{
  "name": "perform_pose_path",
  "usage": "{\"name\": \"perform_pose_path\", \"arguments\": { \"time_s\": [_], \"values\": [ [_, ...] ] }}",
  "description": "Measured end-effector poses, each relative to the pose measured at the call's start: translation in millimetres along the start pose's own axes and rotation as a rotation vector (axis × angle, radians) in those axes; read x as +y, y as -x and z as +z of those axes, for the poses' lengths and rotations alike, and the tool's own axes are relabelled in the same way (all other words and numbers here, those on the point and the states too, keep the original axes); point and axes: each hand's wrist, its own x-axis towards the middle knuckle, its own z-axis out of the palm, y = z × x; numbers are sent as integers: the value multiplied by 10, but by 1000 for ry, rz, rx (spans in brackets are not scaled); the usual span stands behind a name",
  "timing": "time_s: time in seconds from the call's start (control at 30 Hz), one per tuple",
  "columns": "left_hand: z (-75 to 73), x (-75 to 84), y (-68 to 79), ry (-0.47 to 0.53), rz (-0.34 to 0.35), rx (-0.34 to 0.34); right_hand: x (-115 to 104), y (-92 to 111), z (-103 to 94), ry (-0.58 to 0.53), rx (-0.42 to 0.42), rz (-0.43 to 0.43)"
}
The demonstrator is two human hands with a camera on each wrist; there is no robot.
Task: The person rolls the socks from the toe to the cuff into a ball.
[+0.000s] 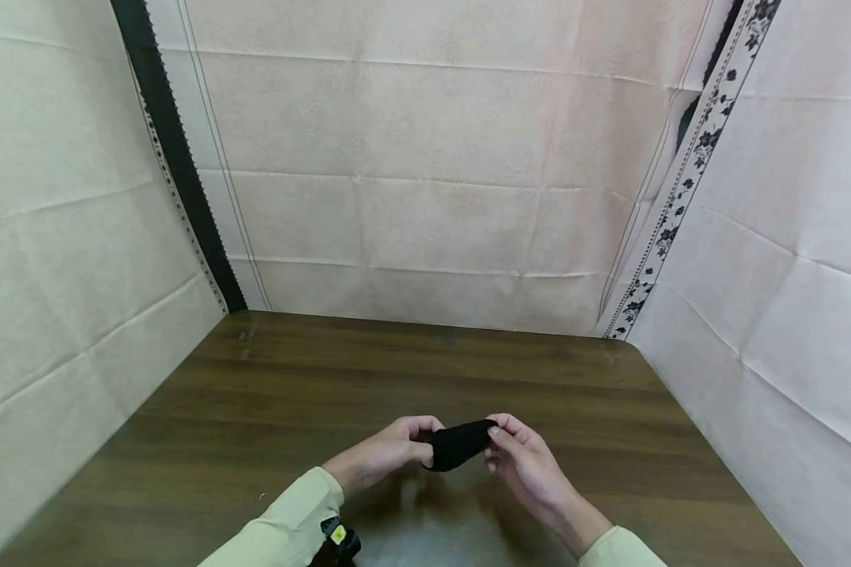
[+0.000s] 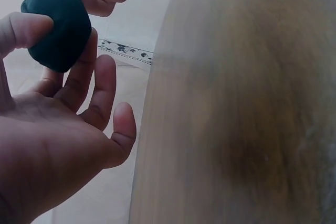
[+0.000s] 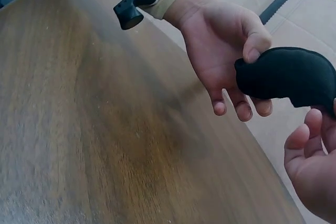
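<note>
A soft black sleep mask [image 1: 461, 446], smooth with a stitched edge, is held up above the table between both hands. My left hand [image 1: 392, 453] pinches one end, thumb on the near face and fingers behind, as the left wrist view of the mask [image 2: 63, 27] shows. Thumb and fingertips of my right hand [image 1: 530, 471] grip the other end. In the right wrist view the mask [image 3: 286, 74] stretches sideways from hand to hand, with a small notch in its lower edge. Part of the right hand [image 3: 317, 177] is cut off there.
The brown wooden table [image 1: 312, 370] lies beneath the hands. Pale creased cloth [image 1: 425, 157] hangs behind it and along both sides, with a black strip on the left and a floral border [image 1: 670, 228] on the right. A small black device [image 1: 340, 539] sits on the left wrist.
</note>
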Motion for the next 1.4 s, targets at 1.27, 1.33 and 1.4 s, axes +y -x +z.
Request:
{"name": "perform_pose_path", "arguments": {
  "time_s": [1.27,1.33,1.4],
  "values": [
    [-99,-58,23,218,121,-115,-104,-26,-235,238,-377,-67],
    [-94,-60,16,218,120,-110,-113,-26,-234,265,-384,-59],
    [-89,-63,8,209,118,-100,-125,-30,-233,306,-377,-51]
  ]
}}
